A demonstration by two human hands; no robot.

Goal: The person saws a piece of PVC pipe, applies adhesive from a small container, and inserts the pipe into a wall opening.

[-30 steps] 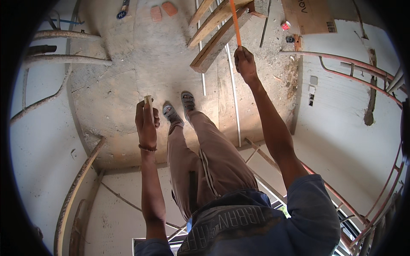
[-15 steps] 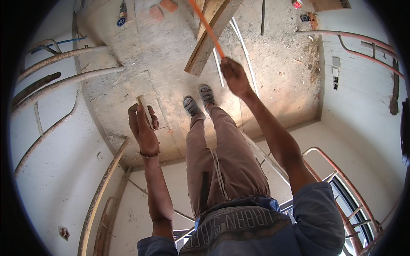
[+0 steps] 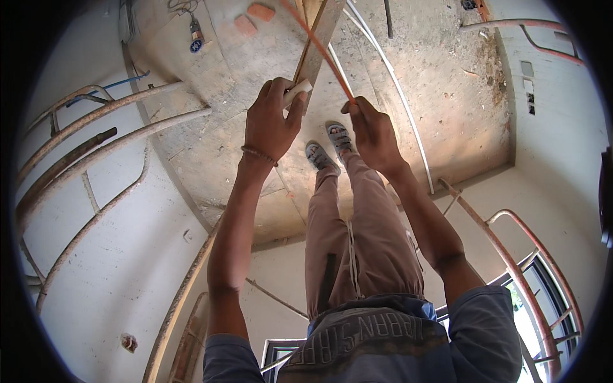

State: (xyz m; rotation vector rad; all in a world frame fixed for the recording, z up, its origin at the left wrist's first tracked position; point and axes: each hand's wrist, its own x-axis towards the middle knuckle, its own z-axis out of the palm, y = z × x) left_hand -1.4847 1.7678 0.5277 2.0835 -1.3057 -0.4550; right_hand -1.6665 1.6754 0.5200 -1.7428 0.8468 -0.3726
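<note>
My left hand (image 3: pixel 271 127), with a beaded bracelet at the wrist, is raised and grips a short off-white tube-like piece (image 3: pixel 297 93) between thumb and fingers. Just to its right, my right hand (image 3: pixel 378 137) is closed around the lower end of a thin orange cable (image 3: pixel 327 55). From there the cable runs up and left, past the top edge of the picture. The two hands are close together but apart, and the cable does not touch the white piece.
Below lie a wooden plank (image 3: pixel 314 71), long white pipes (image 3: pixel 401 89), orange brick pieces (image 3: pixel 245 26) and a blue-ended connector (image 3: pixel 196 42). Rusty scaffold frames (image 3: pixel 134 123) stand on the left, with another scaffold frame (image 3: pixel 501 255) on the right near a window (image 3: pixel 527 306).
My left hand has moved up and right with the white piece, close to the right hand. The right hand has shifted slightly right and down, still on the cable. The view has turned a little.
</note>
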